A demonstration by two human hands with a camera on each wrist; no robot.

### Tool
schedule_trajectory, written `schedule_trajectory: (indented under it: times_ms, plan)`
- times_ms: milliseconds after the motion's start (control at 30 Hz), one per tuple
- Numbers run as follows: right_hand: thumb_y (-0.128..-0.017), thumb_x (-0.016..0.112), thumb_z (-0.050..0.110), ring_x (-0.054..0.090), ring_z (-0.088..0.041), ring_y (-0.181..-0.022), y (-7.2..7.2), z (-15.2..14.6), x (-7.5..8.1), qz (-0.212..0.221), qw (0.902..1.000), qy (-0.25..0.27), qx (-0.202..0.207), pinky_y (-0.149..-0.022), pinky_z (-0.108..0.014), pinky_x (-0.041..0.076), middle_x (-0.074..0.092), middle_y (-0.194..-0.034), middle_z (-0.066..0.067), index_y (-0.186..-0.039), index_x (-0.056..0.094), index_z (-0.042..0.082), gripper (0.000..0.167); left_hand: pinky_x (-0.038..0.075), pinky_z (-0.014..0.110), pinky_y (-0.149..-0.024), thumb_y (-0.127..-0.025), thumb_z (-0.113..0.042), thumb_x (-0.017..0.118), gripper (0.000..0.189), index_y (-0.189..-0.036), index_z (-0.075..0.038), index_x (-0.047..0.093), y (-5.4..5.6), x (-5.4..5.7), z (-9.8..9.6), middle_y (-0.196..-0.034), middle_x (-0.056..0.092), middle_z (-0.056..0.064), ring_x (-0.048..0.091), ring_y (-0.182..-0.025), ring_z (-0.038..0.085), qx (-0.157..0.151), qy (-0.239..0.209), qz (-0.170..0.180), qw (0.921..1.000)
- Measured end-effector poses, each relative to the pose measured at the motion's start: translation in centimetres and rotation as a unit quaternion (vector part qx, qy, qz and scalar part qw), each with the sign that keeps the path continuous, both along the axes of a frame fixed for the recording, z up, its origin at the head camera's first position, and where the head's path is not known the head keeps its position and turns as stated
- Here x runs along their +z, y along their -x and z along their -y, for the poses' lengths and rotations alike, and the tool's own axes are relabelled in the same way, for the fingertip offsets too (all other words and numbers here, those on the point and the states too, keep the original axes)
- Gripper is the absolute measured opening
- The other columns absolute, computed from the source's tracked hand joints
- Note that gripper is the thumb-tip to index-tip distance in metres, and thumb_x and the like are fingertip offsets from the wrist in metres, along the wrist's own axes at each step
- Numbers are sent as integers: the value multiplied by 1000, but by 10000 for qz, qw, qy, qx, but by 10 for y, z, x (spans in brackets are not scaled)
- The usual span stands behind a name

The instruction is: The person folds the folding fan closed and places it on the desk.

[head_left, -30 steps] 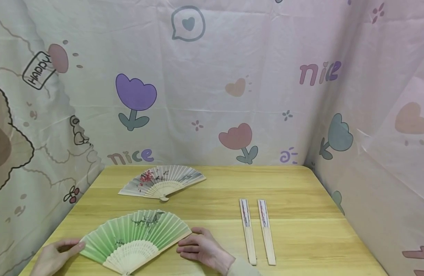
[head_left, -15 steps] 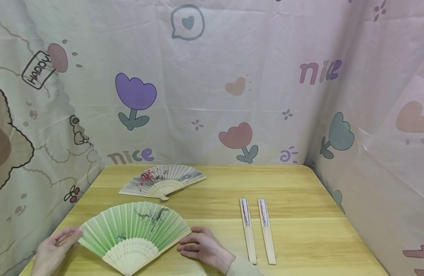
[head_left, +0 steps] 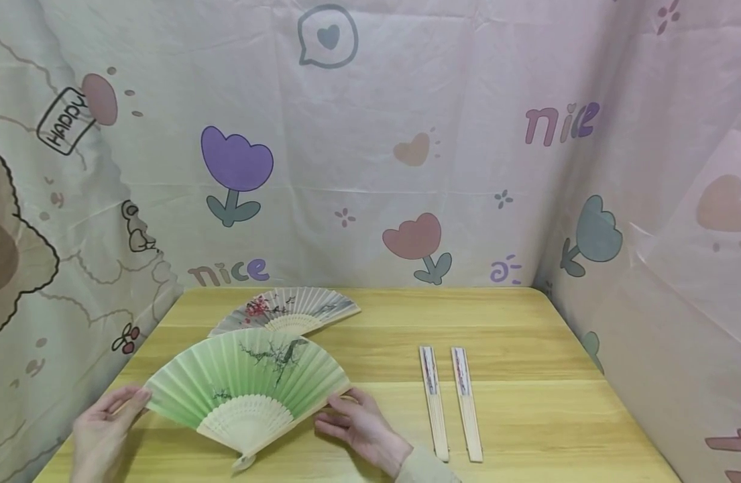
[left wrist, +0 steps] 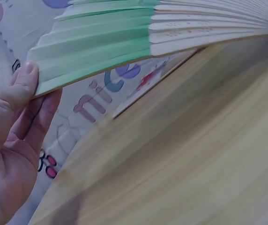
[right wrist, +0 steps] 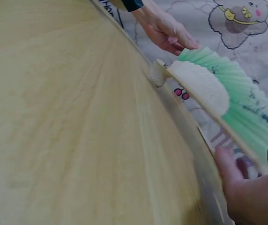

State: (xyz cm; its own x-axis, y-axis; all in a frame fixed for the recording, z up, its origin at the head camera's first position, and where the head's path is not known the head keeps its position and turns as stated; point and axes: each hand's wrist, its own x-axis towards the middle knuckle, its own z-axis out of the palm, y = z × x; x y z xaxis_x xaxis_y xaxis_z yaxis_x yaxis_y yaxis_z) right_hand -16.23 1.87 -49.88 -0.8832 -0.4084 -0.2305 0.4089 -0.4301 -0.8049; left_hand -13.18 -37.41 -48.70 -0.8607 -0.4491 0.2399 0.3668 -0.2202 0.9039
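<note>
A spread green folding fan (head_left: 249,376) with a dark branch print and pale ribs is held up off the table, its pivot end toward the person. My left hand (head_left: 106,426) pinches its left outer corner between thumb and fingers; the left wrist view shows the thumb (left wrist: 27,79) on top of the pleats. At the opposite corner, my right hand (head_left: 364,426) grips the fan's edge, also seen at the lower right of the right wrist view. Behind it lies a spread grey folding fan (head_left: 310,305) with red blossoms, partly covered by the green one.
Two folded fans (head_left: 433,402) lie side by side on the right part of the wooden table (head_left: 545,416). A printed cloth (head_left: 346,134) hangs around the back and both sides of the table.
The green fan has risen off the table and moved away from the person, now overlapping the grey fan in view. Both hands move with it; the folded fans stay put.
</note>
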Motion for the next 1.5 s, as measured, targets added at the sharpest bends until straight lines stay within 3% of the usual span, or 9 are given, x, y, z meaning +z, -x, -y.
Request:
schedule_trajectory:
  times_ms: [167, 333, 500, 667, 800, 1033, 1267, 1500]
  plan:
    - [-98, 61, 9, 72, -16, -90, 4, -5, 4, -60, 9989, 238, -395, -98, -38, 62, 72, -103, -11, -130, 49, -8, 38, 64, 20, -68, -89, 22, 56, 31, -92, -1, 77, 7, 5, -14, -82, 80, 3, 76, -73, 8, -42, -786, -457, 9959]
    - [-99, 59, 6, 69, -15, -89, 9, -11, 9, -103, 9955, 457, -821, -98, -36, 62, 67, -102, -8, -135, 42, -7, 42, 65, 28, -68, -91, 26, 47, 33, -100, 8, 73, 13, 9, -30, -88, 79, 13, 77, -78, 18, -731, -1494, -1210, 9786]
    - [-100, 58, 7, 70, -13, -89, 15, -18, 12, -215, 9915, 604, -1136, -97, -34, 62, 67, -106, -6, -138, 45, -2, 41, 65, 33, -77, -95, 24, 39, 39, -119, 8, 66, 21, 10, -46, -106, 76, 16, 76, -95, 23, -1677, -1484, -1481, 9633]
    - [-100, 58, 8, 71, -12, -91, 17, -23, 14, -238, 9873, 661, -1423, -95, -33, 62, 69, -107, -4, -138, 46, 0, 40, 60, 37, -91, -99, 21, 31, 49, -136, 2, 57, 29, 10, -62, -129, 69, 14, 71, -113, 23, -2638, -1339, -1601, 9417]
    - [-100, 59, 9, 71, -13, -91, 17, -27, 16, -242, 9843, 588, -1645, -94, -32, 63, 71, -105, -4, -136, 48, 0, 39, 59, 39, -92, -100, 21, 28, 51, -139, 1, 54, 39, 13, -80, -132, 67, 15, 70, -115, 24, -2910, -1370, -1785, 9299]
    - [-98, 63, 10, 71, -13, -96, 16, -33, 18, -294, 9846, 548, -1634, -97, -31, 62, 71, -109, -3, -133, 51, 3, 38, 60, 38, -87, -100, 20, 30, 50, -138, 0, 56, 52, 22, -116, -123, 71, 17, 73, -108, 25, -2742, -1301, -1918, 9333]
    - [-96, 63, 6, 72, -15, -99, 13, -34, 18, -488, 9898, 509, -1235, -101, -35, 60, 73, -111, -2, -129, 57, 7, 33, 61, 35, -87, -101, 15, 36, 46, -136, -6, 58, 59, 27, -147, -121, 73, 10, 74, -106, 20, -2452, -1159, -1570, 9496]
    - [-93, 68, 5, 73, -14, -97, 12, -33, 21, -575, 9874, 75, -1475, -101, -34, 60, 76, -106, -1, -123, 60, 6, 31, 60, 34, -90, -102, 13, 36, 46, -136, -10, 57, 64, 32, -169, -127, 71, 6, 72, -112, 18, -2701, -1114, -1437, 9455]
